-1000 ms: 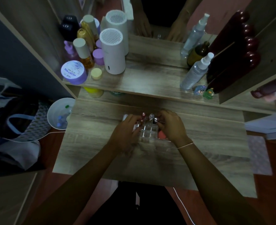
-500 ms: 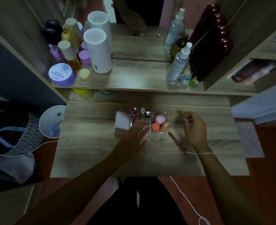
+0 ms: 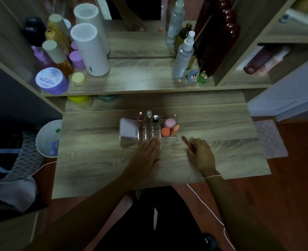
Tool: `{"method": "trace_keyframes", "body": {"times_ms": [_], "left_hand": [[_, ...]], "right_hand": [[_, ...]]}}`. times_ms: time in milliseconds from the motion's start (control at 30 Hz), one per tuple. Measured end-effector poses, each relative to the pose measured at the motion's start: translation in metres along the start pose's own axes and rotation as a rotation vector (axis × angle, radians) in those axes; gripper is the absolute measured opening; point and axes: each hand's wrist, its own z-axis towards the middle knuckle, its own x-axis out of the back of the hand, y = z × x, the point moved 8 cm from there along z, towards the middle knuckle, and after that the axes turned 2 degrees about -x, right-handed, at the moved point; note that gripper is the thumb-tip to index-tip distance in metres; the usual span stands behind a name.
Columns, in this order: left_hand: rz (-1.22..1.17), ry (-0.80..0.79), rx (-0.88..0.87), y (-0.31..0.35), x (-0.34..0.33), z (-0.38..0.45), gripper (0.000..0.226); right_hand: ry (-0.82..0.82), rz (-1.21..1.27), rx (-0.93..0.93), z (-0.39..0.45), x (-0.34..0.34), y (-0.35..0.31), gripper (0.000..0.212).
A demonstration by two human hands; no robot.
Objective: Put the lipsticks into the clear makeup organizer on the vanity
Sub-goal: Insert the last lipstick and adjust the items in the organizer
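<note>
The clear makeup organizer [image 3: 129,142] stands mid-table on the wooden vanity [image 3: 95,160]. Three lipsticks stand upright in its back slots: a red one [image 3: 140,117], a clear-capped one [image 3: 149,115] and a black one [image 3: 155,119]. Pink and orange sponges [image 3: 170,126] fill its right compartment, and a white pouch [image 3: 128,128] leans in the left. My left hand [image 3: 147,156] lies flat with fingers apart, fingertips touching the organizer's front edge. My right hand [image 3: 201,154] rests on the table to the right, its fingers closing on a slim reddish-brown lipstick [image 3: 187,144] that lies diagonally.
The raised shelf behind holds a white cylinder [image 3: 90,51], bottles, a purple jar [image 3: 51,81], a spray bottle [image 3: 183,57] and small figurines [image 3: 197,76]. A white bin [image 3: 49,140] and a bag sit left of the table. A white cord [image 3: 207,209] hangs at the front edge.
Both hands left the organizer. My right hand swung out right, then came down onto the reddish-brown lipstick on the table. My left hand slid back to the organizer's front edge.
</note>
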Motion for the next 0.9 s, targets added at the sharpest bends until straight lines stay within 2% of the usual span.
{"method": "trace_keyframes", "body": {"times_ms": [100,233,333,433,533,667,767,900], "left_hand": [[0.012,-0.006,0.040,-0.005,-0.002,0.001,0.066],[0.014,-0.044,0.062,-0.009,-0.007,0.000,0.069],[0.004,-0.020,0.052,-0.010,-0.005,-0.002,0.071],[-0.007,0.013,0.048,-0.012,-0.001,-0.005,0.071],[-0.024,0.043,0.074,-0.017,0.001,-0.010,0.066],[-0.048,0.076,0.112,-0.027,0.008,-0.019,0.060],[-0.064,0.125,0.137,-0.034,0.014,-0.026,0.058],[-0.110,0.186,0.243,-0.048,0.020,-0.040,0.062]], "right_hand": [[0.016,-0.034,0.034,-0.001,-0.001,0.002,0.018],[0.035,0.073,0.102,-0.010,0.006,0.003,0.014],[0.056,0.169,0.195,-0.022,0.016,-0.008,0.042],[0.050,0.220,0.229,-0.026,0.020,-0.017,0.045],[0.050,0.245,0.269,-0.027,0.019,-0.027,0.034],[-0.013,0.269,0.316,-0.026,0.010,-0.048,0.009],[-0.046,0.279,0.355,-0.025,0.006,-0.067,0.018],[-0.066,0.254,0.420,-0.023,0.001,-0.091,0.014]]}}
